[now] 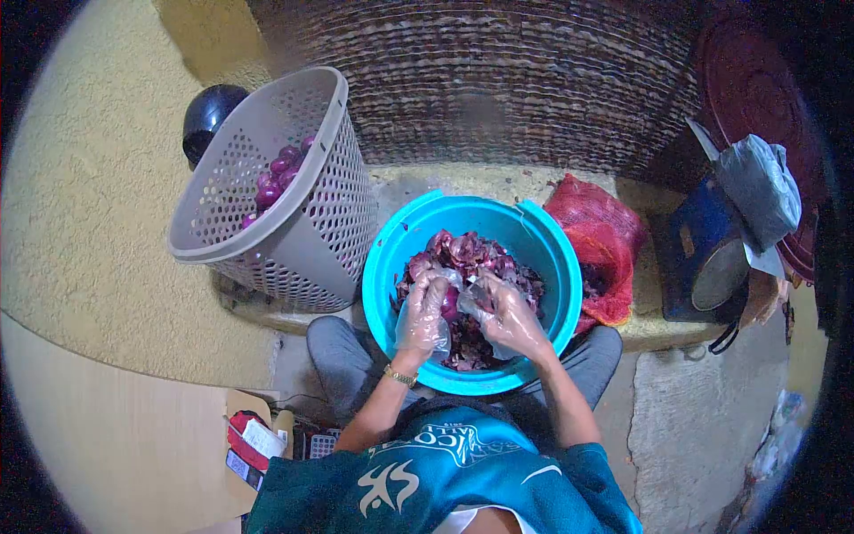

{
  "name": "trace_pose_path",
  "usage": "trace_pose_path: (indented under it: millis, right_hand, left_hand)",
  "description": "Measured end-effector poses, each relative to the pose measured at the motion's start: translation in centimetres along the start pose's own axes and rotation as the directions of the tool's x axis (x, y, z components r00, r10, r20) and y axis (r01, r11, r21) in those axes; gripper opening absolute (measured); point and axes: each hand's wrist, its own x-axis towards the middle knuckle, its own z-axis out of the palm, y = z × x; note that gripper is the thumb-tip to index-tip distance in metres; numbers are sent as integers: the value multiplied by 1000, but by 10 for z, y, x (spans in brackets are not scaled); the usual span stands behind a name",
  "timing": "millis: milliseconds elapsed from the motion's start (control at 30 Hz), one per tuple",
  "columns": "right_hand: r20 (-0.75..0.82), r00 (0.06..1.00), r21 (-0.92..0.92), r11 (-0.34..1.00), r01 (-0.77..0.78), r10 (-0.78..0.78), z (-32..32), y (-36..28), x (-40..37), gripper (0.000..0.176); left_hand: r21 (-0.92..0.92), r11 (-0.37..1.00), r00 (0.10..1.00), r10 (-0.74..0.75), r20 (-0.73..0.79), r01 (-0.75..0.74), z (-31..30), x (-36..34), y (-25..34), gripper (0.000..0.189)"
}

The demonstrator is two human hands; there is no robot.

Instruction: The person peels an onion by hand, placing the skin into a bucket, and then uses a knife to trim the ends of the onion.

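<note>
Over a turquoise basin (377, 307) held between the knees, both hands work in clear plastic gloves. My left hand (423, 313) is closed around a peeled-looking purple onion (449, 304), which shows on the side facing the other hand. Close beside it, my right hand (505, 316) has its fingers pinched together near the onion; what they hold, if anything, I cannot make out. Loose dark red onion skins (471, 254) fill much of the basin beneath and beyond the hands.
A tall beige perforated basket (331, 214) with several purple onions (277, 173) inside stands to the left. Right of the basin lies a red mesh sack (594, 209). Further right is a blue container (698, 249) with a grey plastic bag (758, 189) on top.
</note>
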Motion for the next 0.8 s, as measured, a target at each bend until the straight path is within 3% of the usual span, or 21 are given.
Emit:
trace_pose_path:
  millis: [67,133,267,333,367,400,467,533,600,633,667,733,767,800]
  right_hand:
    - [-48,997,16,998,67,-66,5,8,-5,22]
    - [36,985,40,984,-172,171,6,8,-10,22]
    - [64,977,93,973,-209,204,4,-15,-13,23]
    - [225,933,189,926,-326,283,6,-24,-18,24]
    - [150,973,314,925,-216,177,30,12,-33,24]
    - [151,973,314,924,-217,177,26,6,-33,24]
    - [279,949,240,946,-219,149,13,-10,-34,24]
    - [256,951,290,925,-245,171,14,-6,-37,24]
    - [199,952,382,876,-293,231,13,-2,-43,25]
    - [94,954,163,941,-295,283,-4,-20,-33,26]
    - [37,958,60,956,-287,285,-8,-11,-28,32]
    - [33,944,-324,897,-301,329,-30,-25,-16,41]
    - [22,919,-360,860,-361,394,-33,-23,-14,52]
    - [22,919,-360,861,-361,394,-32,-21,-14,52]
  left_hand:
    - [-50,998,992,-29,-125,23,6,-1,-4,25]
    - [-46,999,991,-5,-136,-1,8,-1,-6,23]
    - [-62,998,979,-33,-199,21,8,4,-19,24]
    - [-65,996,972,-80,-220,67,3,7,-18,25]
    - [-69,991,962,-127,-241,114,0,9,-17,27]
    - [-69,991,962,-128,-241,114,-1,11,-18,27]
    - [-562,793,926,-360,-119,236,-4,16,-22,41]
    - [-627,749,913,-382,-146,214,-7,18,-23,45]
    - [-676,706,929,-360,-88,210,-13,18,-23,35]
    - [-677,704,929,-361,-84,213,-15,17,-23,35]
    - [-722,647,923,-383,-26,248,-17,16,-23,35]
    - [-792,525,909,-409,87,312,-21,15,-18,35]
    - [-834,439,914,-368,173,335,-20,12,-14,33]
    - [-833,440,914,-368,173,335,-19,12,-16,33]
